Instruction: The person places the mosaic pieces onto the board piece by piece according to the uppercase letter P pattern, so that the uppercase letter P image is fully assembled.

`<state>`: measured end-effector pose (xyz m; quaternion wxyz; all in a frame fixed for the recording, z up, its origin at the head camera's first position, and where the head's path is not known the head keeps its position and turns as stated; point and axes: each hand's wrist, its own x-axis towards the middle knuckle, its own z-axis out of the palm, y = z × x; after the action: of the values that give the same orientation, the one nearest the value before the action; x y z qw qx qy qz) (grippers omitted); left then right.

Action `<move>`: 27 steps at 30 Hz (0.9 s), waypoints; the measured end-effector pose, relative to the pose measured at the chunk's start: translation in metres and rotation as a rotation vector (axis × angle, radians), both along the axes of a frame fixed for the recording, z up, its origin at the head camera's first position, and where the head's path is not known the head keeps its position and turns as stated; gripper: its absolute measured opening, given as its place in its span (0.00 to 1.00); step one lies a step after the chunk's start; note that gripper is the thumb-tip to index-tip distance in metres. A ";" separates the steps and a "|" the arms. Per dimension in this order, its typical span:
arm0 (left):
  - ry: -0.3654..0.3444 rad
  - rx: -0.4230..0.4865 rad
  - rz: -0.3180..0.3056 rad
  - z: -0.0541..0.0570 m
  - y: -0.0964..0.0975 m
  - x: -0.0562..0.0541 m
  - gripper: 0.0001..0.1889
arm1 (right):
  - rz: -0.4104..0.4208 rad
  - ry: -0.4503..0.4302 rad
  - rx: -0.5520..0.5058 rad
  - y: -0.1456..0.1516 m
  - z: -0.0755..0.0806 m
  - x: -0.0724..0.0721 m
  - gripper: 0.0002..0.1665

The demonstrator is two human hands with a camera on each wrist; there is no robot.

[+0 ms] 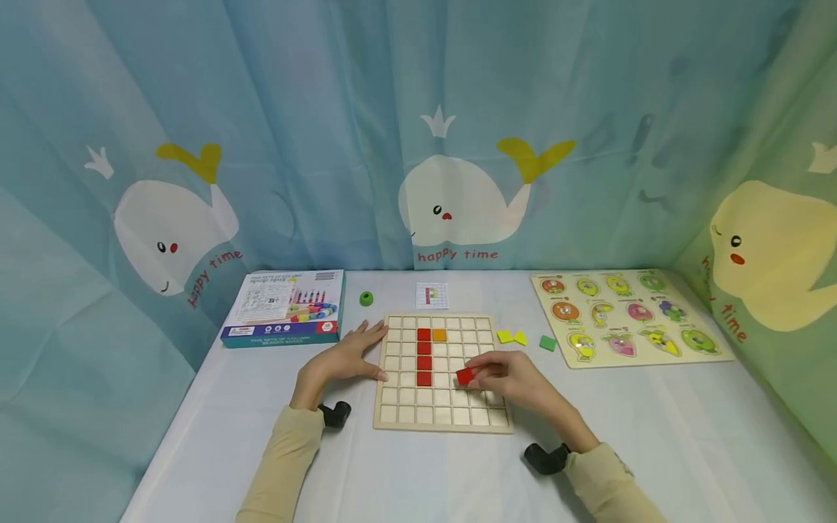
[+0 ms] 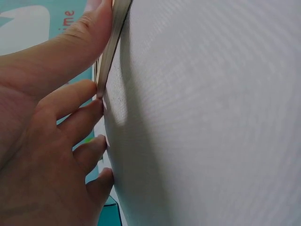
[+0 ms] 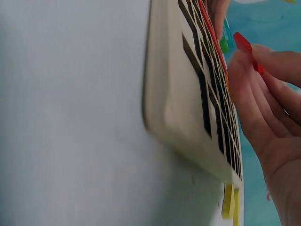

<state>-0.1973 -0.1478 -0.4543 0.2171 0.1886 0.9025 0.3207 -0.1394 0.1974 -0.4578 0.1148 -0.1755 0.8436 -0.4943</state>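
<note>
A wooden grid board [image 1: 407, 414] lies flat on the table with a column of red square tiles [image 1: 424, 349] in its cells. An orange tile [image 1: 439, 335] sits right of the topmost red one. Over the right part of the board, my right hand [image 1: 513, 378] pinches a red tile [image 1: 464, 376] between thumb and fingers; in the right wrist view that tile [image 3: 244, 46] is held above the grid. My left hand [image 1: 346, 356] rests at the board's left edge, its fingers extended and spread, with thumb and fingertips [image 2: 96, 89] against the wooden side.
Behind the board lies a small printed pattern card [image 1: 432, 296], with a green bead [image 1: 366, 298] to its left. Two yellow tiles [image 1: 512, 337] and a green tile [image 1: 547, 343] lie right of the board. A boxed toy [image 1: 284, 309] stands left, a fruit puzzle [image 1: 631, 319] right.
</note>
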 end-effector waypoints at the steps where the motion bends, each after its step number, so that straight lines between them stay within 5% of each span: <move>1: 0.002 0.000 0.001 0.000 0.000 -0.001 0.52 | 0.002 -0.001 0.004 -0.003 0.000 0.000 0.15; 27: 0.010 -0.009 -0.009 0.000 0.000 -0.002 0.52 | 0.185 0.087 0.127 -0.061 0.000 0.003 0.11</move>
<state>-0.1991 -0.1477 -0.4545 0.2152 0.1933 0.9041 0.3145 -0.1364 0.1365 -0.4574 0.1342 -0.2661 0.8576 -0.4192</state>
